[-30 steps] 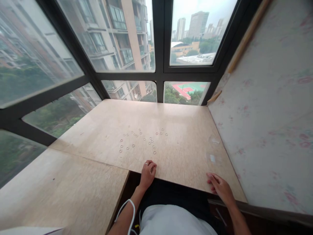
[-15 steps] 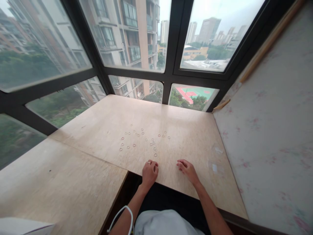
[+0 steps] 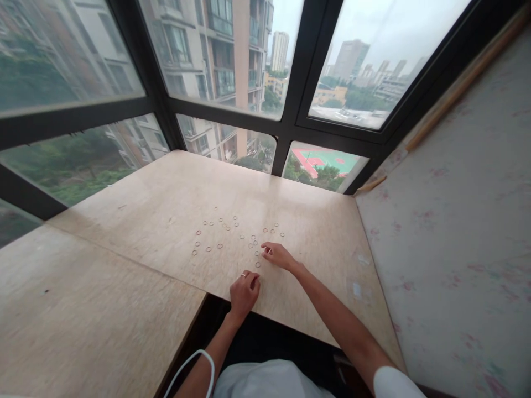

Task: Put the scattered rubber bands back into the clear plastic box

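Reaching seemed in hand: right hand (image 3: 279,255), fingers narrowly parted, sat beside ring (image 3: 255,254) on worktop (image 3: 319,243). Left hand (image 3: 243,293) curled (couldn't tell whether holding anything). Next move likely called for light pinch.

The tabletop (image 3: 323,221) looks smooth and faintly glossy, the window frame (image 3: 282,138) matt metal, the wallpaper (image 3: 448,243) matt.

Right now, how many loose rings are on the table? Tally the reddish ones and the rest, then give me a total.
Reddish rings: 3
Other rings: 20
Total: 23

The rings are tiny, so the colour split is my best reading, and any hidden ones are not counted.
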Action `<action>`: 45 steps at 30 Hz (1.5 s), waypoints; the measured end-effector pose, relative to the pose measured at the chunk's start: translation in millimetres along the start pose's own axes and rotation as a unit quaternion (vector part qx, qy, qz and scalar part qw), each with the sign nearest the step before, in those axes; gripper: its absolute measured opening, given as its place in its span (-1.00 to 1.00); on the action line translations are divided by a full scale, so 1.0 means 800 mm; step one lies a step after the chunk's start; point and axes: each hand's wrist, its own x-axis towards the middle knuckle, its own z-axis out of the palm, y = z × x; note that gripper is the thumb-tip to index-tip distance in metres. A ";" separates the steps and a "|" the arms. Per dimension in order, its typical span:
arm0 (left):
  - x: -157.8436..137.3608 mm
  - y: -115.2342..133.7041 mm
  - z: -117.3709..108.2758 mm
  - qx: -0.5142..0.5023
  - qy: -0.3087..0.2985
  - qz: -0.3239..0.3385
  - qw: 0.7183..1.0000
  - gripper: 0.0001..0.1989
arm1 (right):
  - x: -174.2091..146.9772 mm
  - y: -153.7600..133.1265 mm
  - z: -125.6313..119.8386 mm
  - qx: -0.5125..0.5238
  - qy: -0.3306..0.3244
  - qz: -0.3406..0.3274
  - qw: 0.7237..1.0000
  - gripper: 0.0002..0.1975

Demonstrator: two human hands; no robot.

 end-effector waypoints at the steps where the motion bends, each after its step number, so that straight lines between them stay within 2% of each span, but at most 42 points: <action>1: -0.001 -0.001 0.000 -0.006 0.004 0.006 1.000 -0.85 | 0.007 -0.005 0.002 -0.026 -0.020 -0.004 0.999 -0.74; 5: -0.003 -0.002 0.000 -0.031 0.015 0.013 0.999 -0.83 | 0.022 -0.017 0.008 -0.121 -0.083 -0.001 0.989 -0.76; 11: -0.003 -0.002 -0.004 -0.051 0.010 0.011 0.999 -0.82 | 0.029 -0.016 0.001 -0.198 -0.125 0.024 0.972 -0.70; 17: -0.004 -0.003 -0.006 -0.053 -0.010 0.006 0.999 -0.81 | 0.026 -0.007 0.003 -0.183 -0.123 0.043 0.974 -0.71; 22: -0.005 -0.002 -0.007 -0.052 -0.001 0.017 0.998 -0.81 | 0.017 0.013 0.005 -0.107 -0.099 0.063 0.987 -0.72; 27: -0.004 -0.001 -0.008 -0.057 0.001 0.011 0.998 -0.81 | -0.011 0.033 -0.003 0.033 -0.026 0.087 0.995 -0.85; 30: -0.002 -0.001 -0.007 -0.048 0.000 0.009 0.999 -0.81 | -0.037 0.040 -0.011 0.144 0.037 0.115 0.982 -0.85; 34: -0.001 -0.002 -0.005 -0.028 0.014 0.024 0.999 -0.82 | -0.079 0.049 -0.025 0.281 0.130 0.160 0.937 -0.79; 37: 0.000 -0.002 -0.003 -0.009 0.027 0.039 0.999 -0.83 | -0.115 0.060 -0.036 0.340 0.205 0.188 0.898 -0.73; 41: 0.004 -0.003 -0.001 0.020 0.029 0.045 0.998 -0.82 | -0.167 0.079 -0.051 0.370 0.295 0.214 0.854 -0.70; 45: 0.006 0.001 -0.001 0.042 0.033 0.049 0.997 -0.82 | -0.219 0.103 -0.073 0.362 0.364 0.240 0.824 -0.68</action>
